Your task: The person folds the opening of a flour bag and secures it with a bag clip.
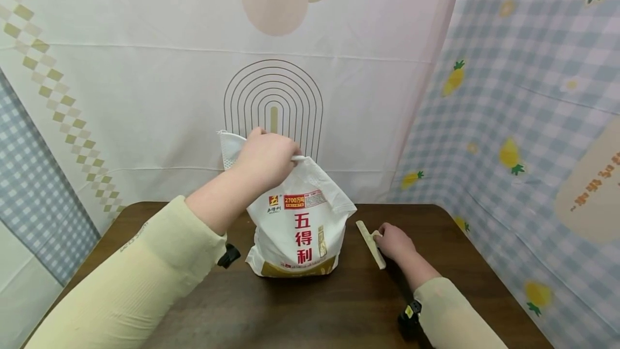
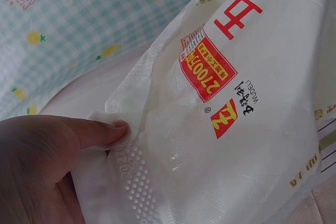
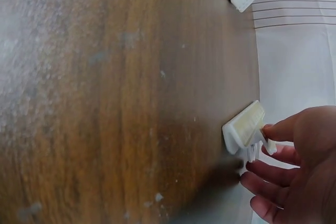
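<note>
A white flour bag [image 1: 302,225] with red lettering stands upright on the dark wooden table, its upper part crumpled. My left hand [image 1: 268,158] grips the bag's top edge. In the left wrist view the thumb [image 2: 118,129] lies over the white plastic near a dotted band, and the other fingers are mostly behind it. To the right of the bag, my right hand [image 1: 394,241] pinches a long cream bag clip [image 1: 371,245] by the small handle part on its back. The right wrist view shows thumb and index finger at that part of the clip [image 3: 245,128], with the other fingers loosely bent.
The brown wooden table [image 1: 218,300] has rounded far corners. A white patterned cloth [image 1: 145,112] hangs right behind it, and a blue checked cloth [image 1: 504,96] with pineapple prints hangs along the right side.
</note>
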`<state>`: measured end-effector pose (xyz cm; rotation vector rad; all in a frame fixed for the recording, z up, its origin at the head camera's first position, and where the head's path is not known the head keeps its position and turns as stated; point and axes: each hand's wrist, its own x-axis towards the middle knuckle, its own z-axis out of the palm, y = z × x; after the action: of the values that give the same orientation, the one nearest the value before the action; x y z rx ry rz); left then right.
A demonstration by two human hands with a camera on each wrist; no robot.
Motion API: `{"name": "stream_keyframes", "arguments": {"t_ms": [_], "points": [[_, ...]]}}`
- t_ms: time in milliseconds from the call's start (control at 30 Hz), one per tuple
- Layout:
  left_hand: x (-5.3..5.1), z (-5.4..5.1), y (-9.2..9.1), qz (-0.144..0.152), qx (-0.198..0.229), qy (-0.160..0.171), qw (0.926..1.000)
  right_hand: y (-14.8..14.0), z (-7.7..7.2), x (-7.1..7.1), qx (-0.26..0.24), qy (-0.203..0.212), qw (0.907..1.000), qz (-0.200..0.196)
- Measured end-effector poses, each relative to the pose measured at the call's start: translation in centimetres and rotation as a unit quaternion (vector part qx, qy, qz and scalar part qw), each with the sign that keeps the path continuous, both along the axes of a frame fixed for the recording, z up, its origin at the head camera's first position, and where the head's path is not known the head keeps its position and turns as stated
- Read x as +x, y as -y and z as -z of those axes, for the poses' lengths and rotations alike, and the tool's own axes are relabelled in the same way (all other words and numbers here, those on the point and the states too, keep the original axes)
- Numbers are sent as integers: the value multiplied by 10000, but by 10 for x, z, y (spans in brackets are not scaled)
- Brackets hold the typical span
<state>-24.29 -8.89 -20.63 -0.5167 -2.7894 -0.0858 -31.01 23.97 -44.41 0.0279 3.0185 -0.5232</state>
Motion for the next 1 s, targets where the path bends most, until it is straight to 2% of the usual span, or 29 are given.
{"name": "stream_keyframes", "arguments": {"t_ms": [200,333,500,733,833,1000], "points": [[1,0,0,-12,17,19,10000,-2,0,1,-132,-100,9998,-80],[1,0,0,6,51,50,10000,-3,1,-2,-453,-117,9988,-114],[3,-2,0,18,67,40,10000,-5,2,-6,-1068,191,9941,-94],[4,-2,0,29,63,5,10000,-4,-1,-2,-1795,647,9816,104],[5,-2,0,30,66,5,10000,-4,-2,-2,-1968,741,9775,159],[5,-1,1,51,81,-13,10000,-3,-2,-1,-1943,755,9778,194]]}}
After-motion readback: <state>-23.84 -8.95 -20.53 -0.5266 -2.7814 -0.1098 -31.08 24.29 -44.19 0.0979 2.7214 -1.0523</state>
